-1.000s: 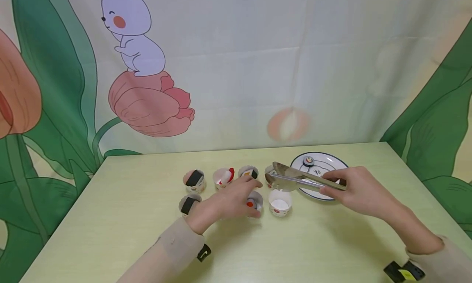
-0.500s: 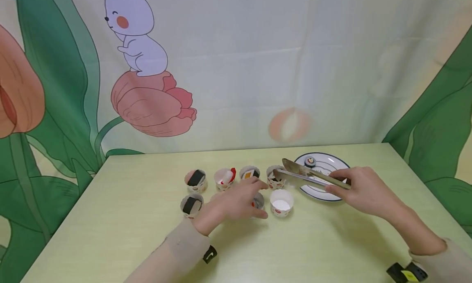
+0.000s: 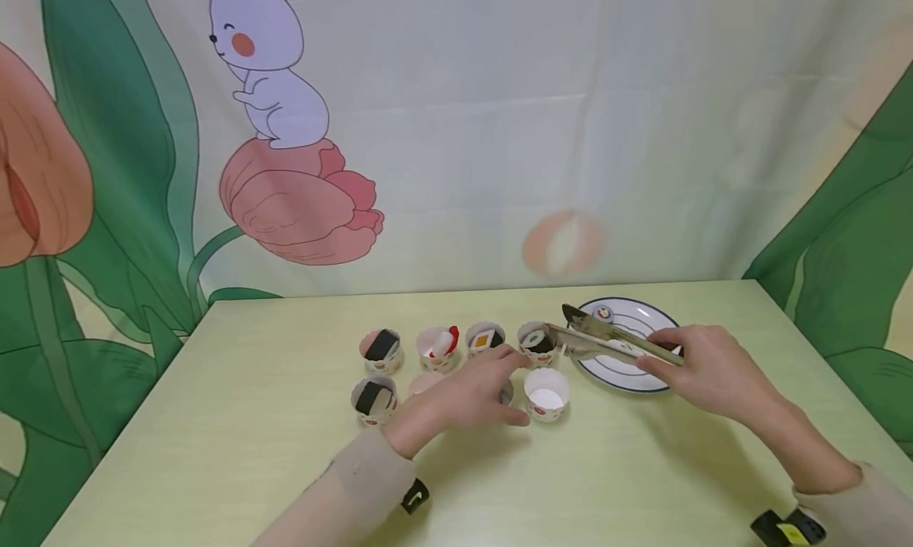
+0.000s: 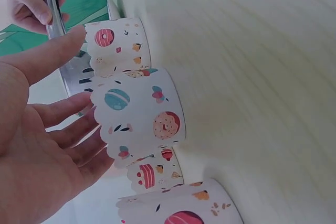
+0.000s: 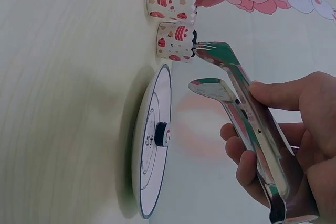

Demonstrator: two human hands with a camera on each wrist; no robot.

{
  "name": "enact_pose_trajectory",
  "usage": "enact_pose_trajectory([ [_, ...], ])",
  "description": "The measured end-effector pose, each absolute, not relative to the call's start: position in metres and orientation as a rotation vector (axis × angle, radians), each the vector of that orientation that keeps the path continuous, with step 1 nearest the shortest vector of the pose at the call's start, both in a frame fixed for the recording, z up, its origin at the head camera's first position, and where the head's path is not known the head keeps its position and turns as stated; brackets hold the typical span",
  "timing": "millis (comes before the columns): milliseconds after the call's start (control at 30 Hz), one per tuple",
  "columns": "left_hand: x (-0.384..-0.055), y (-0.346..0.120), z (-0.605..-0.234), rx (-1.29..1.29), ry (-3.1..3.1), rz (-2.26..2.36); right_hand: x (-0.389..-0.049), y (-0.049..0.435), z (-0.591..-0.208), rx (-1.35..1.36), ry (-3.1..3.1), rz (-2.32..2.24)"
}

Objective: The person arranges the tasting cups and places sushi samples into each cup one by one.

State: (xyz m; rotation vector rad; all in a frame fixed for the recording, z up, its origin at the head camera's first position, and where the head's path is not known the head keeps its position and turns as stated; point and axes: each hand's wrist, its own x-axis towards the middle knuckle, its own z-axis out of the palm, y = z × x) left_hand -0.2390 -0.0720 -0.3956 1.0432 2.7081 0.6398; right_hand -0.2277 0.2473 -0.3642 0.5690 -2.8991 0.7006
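My right hand [image 3: 702,372] grips metal serving tongs [image 5: 257,119] by their arms. The tongs' ends stand apart with nothing seen between them; the forked end is by the rim of the back-right paper cup [image 3: 535,357], which holds a black-wrapped sushi roll [image 3: 536,341]. The other end is above the plate [image 3: 613,372], near a small round sushi roll [image 5: 163,134] lying on it. My left hand [image 3: 464,392] spreads over the front row, its fingers relaxed near a paper cup [image 4: 142,111]; whether they touch it I cannot tell. That cup's contents are mostly hidden.
Patterned paper cups stand in two rows. Toy-like sushi pieces fill several, including a front-left cup [image 3: 374,400] and a red-and-white one [image 3: 437,347]. The front-right cup [image 3: 547,404] shows a bare white inside. A printed cloth [image 3: 456,174] hangs behind the table.
The tongs have moved right, off the back-right cup towards the plate, and their ends have spread wider. My left hand has slid slightly right over the front cups.
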Motion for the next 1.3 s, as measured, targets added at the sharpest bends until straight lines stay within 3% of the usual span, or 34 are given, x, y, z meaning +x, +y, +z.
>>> enact_pose_trajectory([
  [1300, -0.245, -0.052, -0.392, 1.024, 2.695, 0.652, -0.244, 0.270, -0.374, 0.419, -2.934, 0.595],
])
